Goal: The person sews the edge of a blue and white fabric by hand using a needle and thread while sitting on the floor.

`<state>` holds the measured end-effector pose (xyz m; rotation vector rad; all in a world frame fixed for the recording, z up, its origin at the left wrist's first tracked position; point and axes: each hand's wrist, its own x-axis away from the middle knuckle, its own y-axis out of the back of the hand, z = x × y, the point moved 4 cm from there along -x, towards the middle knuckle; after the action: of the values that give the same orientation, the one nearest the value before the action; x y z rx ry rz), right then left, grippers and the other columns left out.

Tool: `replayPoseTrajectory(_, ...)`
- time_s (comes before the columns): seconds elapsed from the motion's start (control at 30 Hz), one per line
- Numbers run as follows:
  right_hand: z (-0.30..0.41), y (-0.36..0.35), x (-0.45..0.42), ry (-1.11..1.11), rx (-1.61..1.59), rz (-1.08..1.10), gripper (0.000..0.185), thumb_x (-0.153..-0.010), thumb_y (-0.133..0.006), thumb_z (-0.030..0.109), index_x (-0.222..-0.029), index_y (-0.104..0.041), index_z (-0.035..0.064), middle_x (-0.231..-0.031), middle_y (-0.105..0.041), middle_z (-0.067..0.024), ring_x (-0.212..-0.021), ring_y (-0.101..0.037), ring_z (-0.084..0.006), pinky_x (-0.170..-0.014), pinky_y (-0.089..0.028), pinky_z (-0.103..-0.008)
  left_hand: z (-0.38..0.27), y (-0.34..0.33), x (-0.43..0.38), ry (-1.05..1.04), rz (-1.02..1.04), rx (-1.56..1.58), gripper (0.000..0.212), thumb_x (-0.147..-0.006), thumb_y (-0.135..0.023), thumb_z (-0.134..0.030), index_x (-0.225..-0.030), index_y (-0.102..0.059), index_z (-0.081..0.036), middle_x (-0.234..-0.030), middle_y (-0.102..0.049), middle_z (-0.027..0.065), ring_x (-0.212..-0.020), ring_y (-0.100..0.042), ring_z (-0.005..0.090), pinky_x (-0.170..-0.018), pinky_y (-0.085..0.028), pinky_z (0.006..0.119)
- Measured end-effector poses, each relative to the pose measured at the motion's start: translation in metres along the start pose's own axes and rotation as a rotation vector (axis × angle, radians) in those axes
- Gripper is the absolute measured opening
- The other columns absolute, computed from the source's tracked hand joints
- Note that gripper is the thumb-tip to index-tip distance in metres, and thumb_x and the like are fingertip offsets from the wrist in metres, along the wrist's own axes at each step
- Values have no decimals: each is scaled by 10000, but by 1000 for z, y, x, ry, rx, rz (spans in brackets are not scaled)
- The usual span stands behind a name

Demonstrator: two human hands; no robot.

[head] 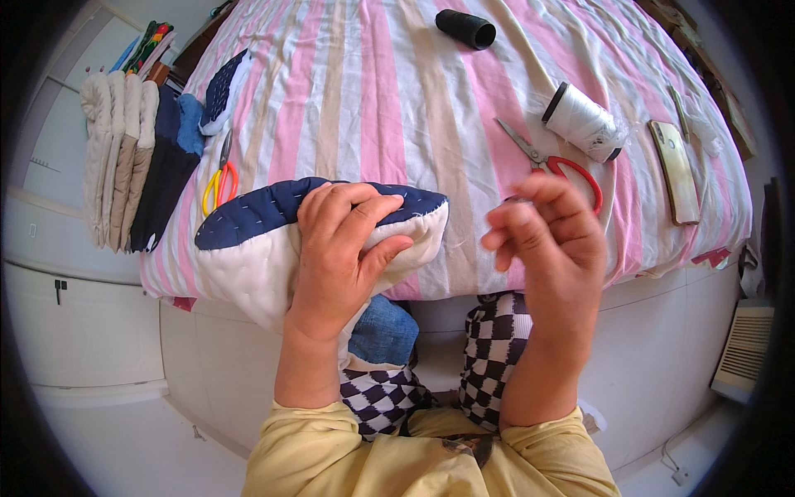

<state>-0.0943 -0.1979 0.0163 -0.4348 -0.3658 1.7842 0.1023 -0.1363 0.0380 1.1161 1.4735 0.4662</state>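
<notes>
My left hand (338,248) grips a quilted fabric piece (254,214), its fingers over the navy side and its thumb near the white padded side (248,276). Short white running stitches cross the navy cloth, and loose threads fray at its right edge. Part of the piece hangs off the bed edge. Blue denim (385,332) lies over my left knee. To the right, my right hand (546,230) is raised with curled fingers, apart from the cloth. Something small and dark shows at its fingertips; whether it holds a needle is too small to tell. Red-handled scissors (546,163) lie just beyond it.
A striped bedsheet (382,93) covers the bed. On it lie a white thread cone (584,121), a black thread cone (466,29), a phone (674,174) and yellow-and-red-handled scissors (220,183). Folded padded garments (130,168) are stacked at left, beside a navy stitched scrap (223,90).
</notes>
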Motion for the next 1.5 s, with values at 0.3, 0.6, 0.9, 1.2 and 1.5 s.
replayPoseTrajectory(0.3, -25, -31, 14, -389, 229, 334, 110, -999, -589, 84, -970, -579, -22, -726, -638, -37, -635, -583, -64, -550, -466, -230, 0, -2, 2, 6, -5, -25, 314, -772, -794, -199, -1040, -685, -78, -990, -617, 73, -973, -570, 288, -936, -415, 420)
replayPoseTrajectory(0.6, -37, -30, 13, -298, 280, 283, 99, -969, -610, 56, -945, -590, -38, -663, -590, -22, -589, -508, -35, -502, -412, -243, -1, -3, 3, -25, -27, -27, 312, -769, -796, -172, -1040, -676, -75, -996, -607, 66, -954, -569, 280, -928, -419, 435)
replayPoseTrajectory(0.9, -33, -30, 12, -311, 296, 292, 96, -963, -607, 43, -937, -586, -48, -688, -596, -15, -606, -511, -31, -507, -412, -237, -2, -3, 4, -33, -33, -50, 323, -751, -804, -156, -1036, -673, -78, -991, -608, 64, -952, -571, 279, -928, -420, 435)
replayPoseTrajectory(1.2, -31, -30, 12, -353, 293, 286, 90, -943, -597, 32, -934, -595, -57, -704, -600, -13, -620, -518, -35, -521, -422, -234, -7, -2, 1, -61, -43, -78, 328, -720, -812, -148, -1011, -692, -57, -964, -628, 87, -928, -588, 296, -872, -442, 409)
replayPoseTrajectory(1.5, -36, -31, 11, -303, 275, 272, 80, -939, -603, 36, -937, -602, -44, -661, -582, -3, -604, -500, -30, -507, -399, -239, -8, -4, 1, -67, -28, -66, 298, -747, -797, -160, -1006, -690, -60, -961, -627, 87, -933, -587, 300, -892, -438, 421)
